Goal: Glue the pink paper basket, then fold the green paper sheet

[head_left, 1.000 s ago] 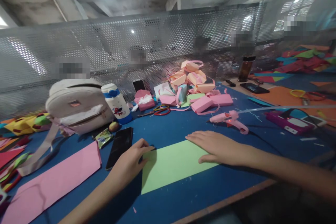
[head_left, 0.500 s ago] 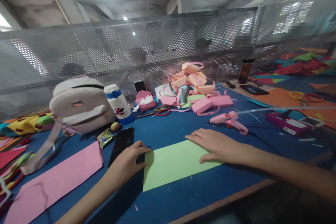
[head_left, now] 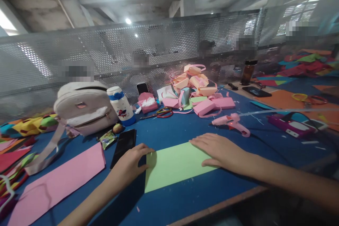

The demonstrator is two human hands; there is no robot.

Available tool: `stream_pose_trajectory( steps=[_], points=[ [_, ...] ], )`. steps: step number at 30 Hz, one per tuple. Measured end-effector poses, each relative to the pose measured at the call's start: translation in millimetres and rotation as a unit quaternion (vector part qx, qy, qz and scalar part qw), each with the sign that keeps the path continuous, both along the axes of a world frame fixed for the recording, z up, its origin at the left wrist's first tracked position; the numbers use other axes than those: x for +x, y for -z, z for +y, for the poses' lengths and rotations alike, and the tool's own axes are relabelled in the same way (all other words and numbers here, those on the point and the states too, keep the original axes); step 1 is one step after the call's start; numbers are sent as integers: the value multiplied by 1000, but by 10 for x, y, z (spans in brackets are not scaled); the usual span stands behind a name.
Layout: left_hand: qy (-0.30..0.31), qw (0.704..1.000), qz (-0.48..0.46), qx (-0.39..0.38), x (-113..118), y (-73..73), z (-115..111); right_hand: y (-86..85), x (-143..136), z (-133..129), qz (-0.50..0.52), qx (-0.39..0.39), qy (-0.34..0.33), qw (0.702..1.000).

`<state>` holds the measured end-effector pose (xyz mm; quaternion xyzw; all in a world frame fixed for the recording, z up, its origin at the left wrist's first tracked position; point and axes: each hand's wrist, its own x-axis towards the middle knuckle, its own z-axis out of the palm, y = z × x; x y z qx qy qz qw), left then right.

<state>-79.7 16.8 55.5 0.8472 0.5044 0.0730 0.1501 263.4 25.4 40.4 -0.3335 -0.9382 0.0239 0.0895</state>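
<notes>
A light green sheet of paper lies flat on the blue table near its front edge. My left hand rests at its left end, thumb and fingers apart, the fingertips touching that edge. Flat across the right part of the sheet lies my right hand, fingers stretched out and thumb spread; it covers the sheet's right end. Beyond my right hand is a pink hot glue gun with a small red light. A black phone lies just behind my left hand.
Pink paper lies at left, near a pale backpack and a water bottle. Scissors and a pile of folded paper pieces stand at the back. A purple power strip is at right. A perforated metal screen runs behind.
The view has shifted slightly. My right hand has slid a little over the green paper; my left hand stays at its left end.
</notes>
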Motion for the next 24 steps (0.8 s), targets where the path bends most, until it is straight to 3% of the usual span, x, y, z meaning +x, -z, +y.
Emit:
stream_pose_trajectory(
  steps=[5, 10, 13, 16, 19, 22, 24],
  points=[
    [18, 999, -8, 30, 71, -23, -64, -39, -7, -43, 14, -9, 39, 999],
    [47, 994, 32, 95, 387, -55, -94, -114, -64, -16, 32, -44, 75, 996],
    [48, 990, 63, 116, 572, -166, -49, -249, -84, 40, 29, -46, 61, 997],
    [44, 984, 82, 151, 637, -393, -64, -445, -46, 24, 43, 46, 57, 996],
    [38, 959, 109, 259, 606, -568, -235, -548, 29, -114, 85, 208, 46, 973],
    [111, 876, 166, 440, 545, -456, -516, -416, 81, -313, 92, 279, -5, 956],
    [137, 866, 170, 451, 500, -229, -692, -234, 97, -428, 71, 252, -43, 964]
  ],
)
